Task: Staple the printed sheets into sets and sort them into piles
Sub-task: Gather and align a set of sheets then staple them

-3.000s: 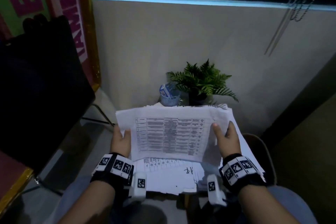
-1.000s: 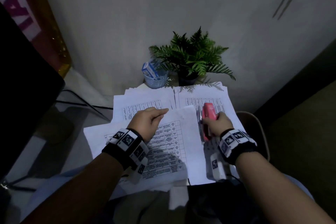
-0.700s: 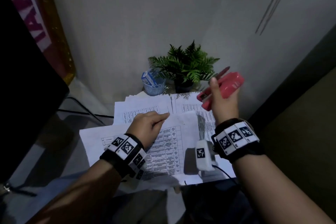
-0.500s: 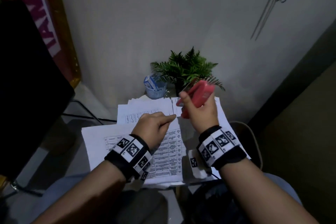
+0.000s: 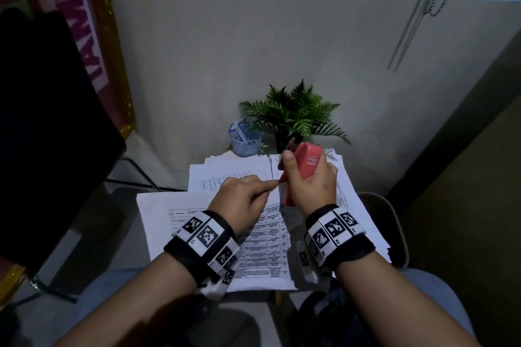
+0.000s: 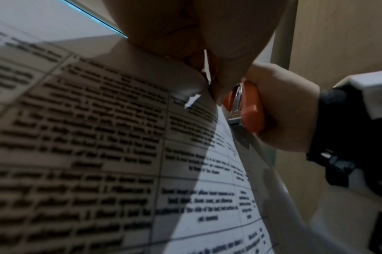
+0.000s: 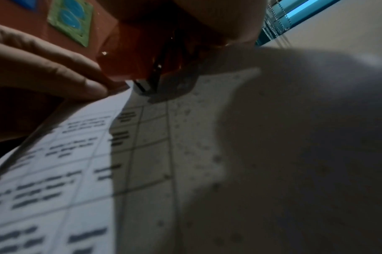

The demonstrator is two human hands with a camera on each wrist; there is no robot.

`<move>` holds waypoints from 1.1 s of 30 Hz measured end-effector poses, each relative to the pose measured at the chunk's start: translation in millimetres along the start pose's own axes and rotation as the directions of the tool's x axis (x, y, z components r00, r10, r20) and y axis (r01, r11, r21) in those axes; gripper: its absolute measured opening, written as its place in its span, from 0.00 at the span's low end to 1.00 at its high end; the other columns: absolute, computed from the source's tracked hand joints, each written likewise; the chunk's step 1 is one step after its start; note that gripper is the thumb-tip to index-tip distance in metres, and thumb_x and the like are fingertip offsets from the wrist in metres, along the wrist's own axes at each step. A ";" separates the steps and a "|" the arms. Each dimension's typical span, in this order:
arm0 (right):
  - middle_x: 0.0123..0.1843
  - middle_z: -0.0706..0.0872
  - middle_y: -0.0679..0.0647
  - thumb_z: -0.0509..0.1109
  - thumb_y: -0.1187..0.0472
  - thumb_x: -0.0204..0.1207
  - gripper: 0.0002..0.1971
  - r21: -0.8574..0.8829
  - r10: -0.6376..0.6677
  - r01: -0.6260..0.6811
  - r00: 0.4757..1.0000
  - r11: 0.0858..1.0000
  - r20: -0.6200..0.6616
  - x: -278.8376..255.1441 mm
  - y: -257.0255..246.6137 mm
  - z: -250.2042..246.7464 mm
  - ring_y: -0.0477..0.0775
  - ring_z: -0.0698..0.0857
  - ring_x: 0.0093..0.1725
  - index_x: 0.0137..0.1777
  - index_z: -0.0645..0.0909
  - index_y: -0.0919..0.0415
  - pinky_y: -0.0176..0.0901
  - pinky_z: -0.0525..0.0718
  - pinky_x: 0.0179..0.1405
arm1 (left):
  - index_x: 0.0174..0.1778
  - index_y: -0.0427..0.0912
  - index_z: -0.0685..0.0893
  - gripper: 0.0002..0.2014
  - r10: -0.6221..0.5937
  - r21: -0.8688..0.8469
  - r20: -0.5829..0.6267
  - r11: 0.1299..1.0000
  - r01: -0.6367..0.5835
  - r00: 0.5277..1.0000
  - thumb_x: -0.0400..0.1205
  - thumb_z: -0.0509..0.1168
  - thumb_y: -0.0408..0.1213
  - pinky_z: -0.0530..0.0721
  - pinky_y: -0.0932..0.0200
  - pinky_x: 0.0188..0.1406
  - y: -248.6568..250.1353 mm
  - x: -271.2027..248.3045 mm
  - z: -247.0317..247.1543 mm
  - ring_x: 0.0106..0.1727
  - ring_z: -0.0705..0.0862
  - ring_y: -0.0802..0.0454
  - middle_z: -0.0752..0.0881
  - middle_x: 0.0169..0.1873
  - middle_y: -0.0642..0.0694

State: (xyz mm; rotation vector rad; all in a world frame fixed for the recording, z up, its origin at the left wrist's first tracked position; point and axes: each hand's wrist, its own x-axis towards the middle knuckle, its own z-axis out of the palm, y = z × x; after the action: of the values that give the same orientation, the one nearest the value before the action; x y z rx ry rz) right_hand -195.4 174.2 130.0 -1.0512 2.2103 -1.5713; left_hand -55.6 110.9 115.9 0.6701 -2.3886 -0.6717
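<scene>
Stapler [image 5: 306, 162] coral-red; sheets [image 5: 265, 245] white, black tables; fern [image 5: 293, 115] green.

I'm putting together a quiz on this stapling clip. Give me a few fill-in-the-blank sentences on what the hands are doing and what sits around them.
1. The right hand grips a red plastic ____.
2. The left hand pinches the top ____ corner of the printed sheets.
3. A green fern-like plant stands to the ____ of the blue mesh cup.
4. Behind the held sheets lie ____ other paper piles side by side.

Missing words: stapler; right; right; two
</scene>
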 end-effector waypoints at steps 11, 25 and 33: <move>0.35 0.79 0.43 0.68 0.44 0.75 0.15 0.165 0.123 -0.106 0.988 0.981 -0.097 12.2 3.5 9.6 0.39 0.78 0.35 0.49 0.77 0.55 0.38 0.72 0.35 | 0.61 0.54 0.78 0.12 -0.162 0.339 0.192 0.936 0.090 0.968 0.85 0.55 0.47 0.66 0.57 0.54 9.2 2.0 -10.3 0.54 0.81 0.48 0.85 0.52 0.52; 0.35 0.87 0.54 0.69 0.45 0.67 0.20 0.500 0.144 -0.400 0.869 0.769 0.473 -9.9 23.0 -28.8 0.51 0.86 0.29 0.50 0.80 0.61 0.40 0.83 0.29 | 0.57 0.38 0.74 0.11 -0.430 -0.198 -0.452 0.903 0.382 0.781 0.85 0.56 0.41 0.73 0.57 0.47 -21.7 20.9 -72.8 0.49 0.81 0.46 0.82 0.48 0.44; 0.32 0.87 0.57 0.71 0.42 0.72 0.19 0.056 0.560 -0.624 0.734 0.780 0.383 -2.0 76.9 -21.1 0.56 0.85 0.31 0.38 0.85 0.60 0.41 0.86 0.33 | 0.49 0.41 0.77 0.07 -0.721 -0.216 -0.094 0.688 0.693 0.686 0.83 0.63 0.41 0.79 0.54 0.39 -82.3 5.8 -9.4 0.44 0.82 0.39 0.82 0.41 0.40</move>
State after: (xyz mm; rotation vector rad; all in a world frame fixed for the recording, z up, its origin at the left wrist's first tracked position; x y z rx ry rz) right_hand -237.9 203.6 69.3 -0.4346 1.8469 -1.1545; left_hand -28.8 42.9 76.4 1.5507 -1.8275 -1.0568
